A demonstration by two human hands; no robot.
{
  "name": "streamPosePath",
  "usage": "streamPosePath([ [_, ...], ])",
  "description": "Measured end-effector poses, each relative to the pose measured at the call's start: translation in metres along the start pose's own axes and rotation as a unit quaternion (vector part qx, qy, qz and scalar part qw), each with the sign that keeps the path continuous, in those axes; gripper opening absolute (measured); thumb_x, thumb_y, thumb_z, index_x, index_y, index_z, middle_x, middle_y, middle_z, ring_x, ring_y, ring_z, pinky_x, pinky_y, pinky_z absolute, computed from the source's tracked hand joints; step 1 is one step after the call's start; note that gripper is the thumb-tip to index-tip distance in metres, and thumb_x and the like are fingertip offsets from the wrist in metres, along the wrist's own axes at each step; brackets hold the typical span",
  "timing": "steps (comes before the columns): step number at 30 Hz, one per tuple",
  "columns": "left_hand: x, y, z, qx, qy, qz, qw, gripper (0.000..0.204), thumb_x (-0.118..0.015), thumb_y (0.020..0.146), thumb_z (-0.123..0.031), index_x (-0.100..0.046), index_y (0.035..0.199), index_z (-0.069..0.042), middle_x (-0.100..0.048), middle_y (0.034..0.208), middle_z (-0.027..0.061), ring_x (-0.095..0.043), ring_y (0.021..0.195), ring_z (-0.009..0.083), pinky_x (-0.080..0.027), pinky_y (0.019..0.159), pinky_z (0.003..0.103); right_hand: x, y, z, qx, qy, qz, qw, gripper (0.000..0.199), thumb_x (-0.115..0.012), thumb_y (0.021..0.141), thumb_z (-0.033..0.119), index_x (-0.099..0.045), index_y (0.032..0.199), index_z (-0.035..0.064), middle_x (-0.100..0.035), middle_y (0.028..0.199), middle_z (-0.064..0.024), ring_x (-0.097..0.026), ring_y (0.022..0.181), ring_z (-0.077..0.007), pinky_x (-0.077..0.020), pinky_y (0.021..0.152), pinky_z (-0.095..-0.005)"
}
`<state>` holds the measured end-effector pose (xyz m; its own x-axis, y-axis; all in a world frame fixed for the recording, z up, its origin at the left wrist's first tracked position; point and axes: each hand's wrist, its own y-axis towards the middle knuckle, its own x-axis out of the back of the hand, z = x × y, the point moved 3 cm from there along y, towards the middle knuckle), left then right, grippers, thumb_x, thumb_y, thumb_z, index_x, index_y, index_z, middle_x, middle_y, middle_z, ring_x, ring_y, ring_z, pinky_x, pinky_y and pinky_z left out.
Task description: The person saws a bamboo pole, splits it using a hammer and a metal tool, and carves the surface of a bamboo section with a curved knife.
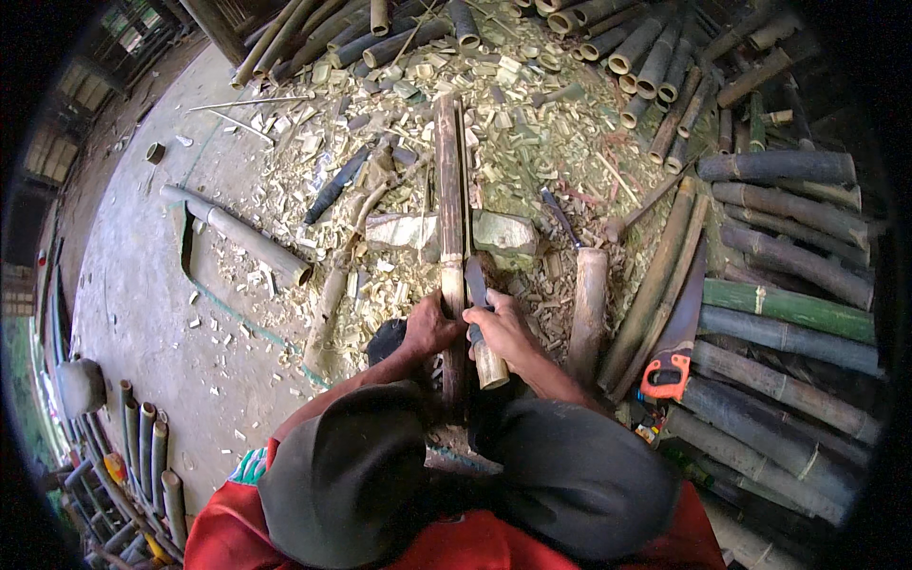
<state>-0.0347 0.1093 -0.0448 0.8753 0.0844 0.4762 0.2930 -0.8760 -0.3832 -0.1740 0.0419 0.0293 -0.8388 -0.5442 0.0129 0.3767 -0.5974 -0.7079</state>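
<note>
Grey concrete floor [123, 275] spreads on your left, with thin dark bamboo poles [160, 456] standing close together near its lower edge. Further in, a pale bamboo tube [249, 235] lies slanted, its open end toward the wood shavings [313, 119] that cover the ground ahead of you. Next comes a dark-handled tool [337, 186], lying on those shavings. A pale wooden block [404, 231] sits crosswise in the middle, and the brown bamboo pole [446, 176] you are working on runs over it, pointing away from you, its skin pared to a light patch near your hands. Your left hand [432, 326] is clamped around that pole at the near end of the patch. Just beside it, your right hand [505, 332] is closed on a knife [477, 280], blade pointing away from you along the pole. Below that fist shows a tan cylinder [491, 369]; whether it joins the knife, you cannot tell. Further right are a thick bamboo section [588, 304], an orange-handled handsaw [667, 376] and stacked bamboo culms [803, 394], one of them green.
</note>
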Motion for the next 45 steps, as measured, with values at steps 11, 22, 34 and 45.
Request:
streamPosePath([
  [11, -0.001, 0.014, 0.017, -0.036, -0.08, 0.05, 0.995, 0.069, -0.089, 0.071, -0.043, -0.062, 0.117, 0.001, -0.074, 0.103, 0.0193, -0.072, 0.094, 0.0325, -0.056, 0.083, 0.044, 0.045, 0.064, 0.067, -0.074, -0.19, 0.202, 0.958, 0.03, -0.066, 0.095, 0.022, -0.062, 0.112, -0.0026, -0.066, 0.077, -0.0123, -0.067, 0.059, -0.0202, -0.0606, 0.05, -0.0362],
  [22, 0.004, 0.003, -0.013, 0.043, 0.054, 0.013, 0.997, 0.075, -0.088, 0.068, -0.048, -0.059, 0.115, 0.002, -0.07, 0.107, 0.0247, -0.07, 0.099, 0.0398, -0.054, 0.088, 0.046, 0.022, 0.037, 0.018, 0.115, 0.023, 0.037, 0.992, 0.035, -0.067, 0.093, 0.024, -0.061, 0.119, 0.0017, -0.062, 0.087, -0.005, -0.065, 0.081, -0.0142, -0.0561, 0.056, -0.0326],
  [34, 0.009, 0.001, 0.006, -0.021, -0.274, 0.136, 0.952, 0.057, -0.088, 0.078, -0.018, -0.061, 0.124, 0.003, -0.073, 0.108, 0.0125, -0.068, 0.098, 0.0183, -0.055, 0.091, 0.035, 0.027, -0.027, 0.013, 0.114, 0.034, 0.059, 0.991, 0.039, -0.058, 0.098, 0.021, -0.053, 0.132, 0.0023, -0.061, 0.079, -0.0073, -0.061, 0.056, -0.016, -0.0512, 0.051, -0.031],
  [45, 0.009, 0.003, 0.011, -0.02, -0.266, 0.155, 0.951, 0.05, -0.084, 0.08, -0.015, -0.063, 0.122, 0.002, -0.072, 0.106, 0.0098, -0.066, 0.095, 0.0175, -0.054, 0.088, 0.035, 0.022, -0.025, -0.003, 0.134, -0.054, 0.06, 0.988, 0.037, -0.06, 0.097, 0.018, -0.057, 0.13, -0.0009, -0.06, 0.074, -0.0081, -0.06, 0.053, -0.0161, -0.0492, 0.049, -0.0326],
])
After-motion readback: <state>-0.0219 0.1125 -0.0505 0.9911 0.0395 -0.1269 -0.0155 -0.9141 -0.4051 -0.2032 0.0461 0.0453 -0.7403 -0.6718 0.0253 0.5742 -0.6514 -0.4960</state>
